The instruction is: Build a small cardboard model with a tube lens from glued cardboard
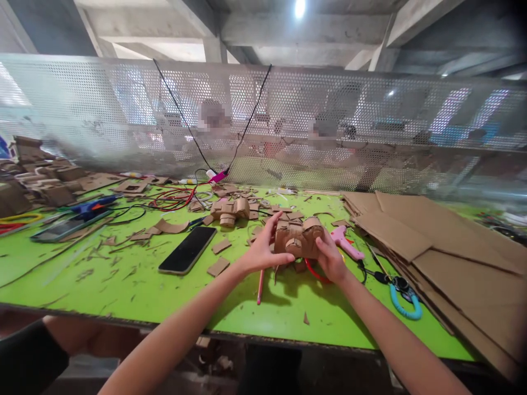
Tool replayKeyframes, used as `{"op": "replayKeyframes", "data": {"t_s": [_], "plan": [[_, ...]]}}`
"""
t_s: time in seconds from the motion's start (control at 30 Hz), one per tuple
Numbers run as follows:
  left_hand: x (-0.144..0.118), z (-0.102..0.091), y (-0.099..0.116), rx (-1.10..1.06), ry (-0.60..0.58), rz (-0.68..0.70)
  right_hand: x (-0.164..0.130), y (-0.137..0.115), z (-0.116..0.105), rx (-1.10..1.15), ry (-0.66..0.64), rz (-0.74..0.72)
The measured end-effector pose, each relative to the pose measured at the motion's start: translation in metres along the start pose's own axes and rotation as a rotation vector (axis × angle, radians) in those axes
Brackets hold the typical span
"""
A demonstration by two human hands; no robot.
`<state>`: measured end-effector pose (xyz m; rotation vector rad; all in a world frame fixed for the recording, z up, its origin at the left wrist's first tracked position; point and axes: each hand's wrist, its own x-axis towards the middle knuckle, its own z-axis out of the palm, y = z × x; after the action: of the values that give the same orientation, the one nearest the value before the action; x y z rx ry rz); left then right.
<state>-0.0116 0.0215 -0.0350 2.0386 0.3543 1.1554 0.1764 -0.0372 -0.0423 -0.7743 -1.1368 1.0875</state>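
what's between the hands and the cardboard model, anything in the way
Nothing visible. The left hand and right hand both already touch the cardboard model, one on each side, above the green table.

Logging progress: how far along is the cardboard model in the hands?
Done: the cardboard model already has a folded, rounded body, and a similar model lies behind it. In hand: the left hand and right hand hold it above the green table. Left: hard to tell; loose scraps, a pink glue gun and uncut sheets lie around it.
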Motion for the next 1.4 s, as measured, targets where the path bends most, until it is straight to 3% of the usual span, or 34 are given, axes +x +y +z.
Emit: {"op": "replayKeyframes", "data": {"t_s": [0.27, 0.63, 1.13, 1.23, 1.4], "plan": [[-0.001, 0.000, 0.003, -0.013, 0.055, -0.090, -0.001, 0.002, -0.003, -0.038, -0.091, 0.014], [-0.001, 0.004, 0.004, -0.143, 0.116, -0.079, -0.002, -0.009, 0.002, -0.097, -0.110, -0.006], [-0.006, 0.006, -0.007, 0.054, 0.140, -0.014, -0.005, -0.009, -0.001, -0.254, -0.157, -0.025], [-0.006, 0.006, -0.008, 0.077, 0.145, 0.041, -0.009, -0.003, -0.001, -0.354, -0.154, -0.043], [-0.006, 0.007, -0.006, 0.237, 0.220, 0.288, -0.017, 0.002, 0.007, -0.340, -0.193, 0.010]]}}
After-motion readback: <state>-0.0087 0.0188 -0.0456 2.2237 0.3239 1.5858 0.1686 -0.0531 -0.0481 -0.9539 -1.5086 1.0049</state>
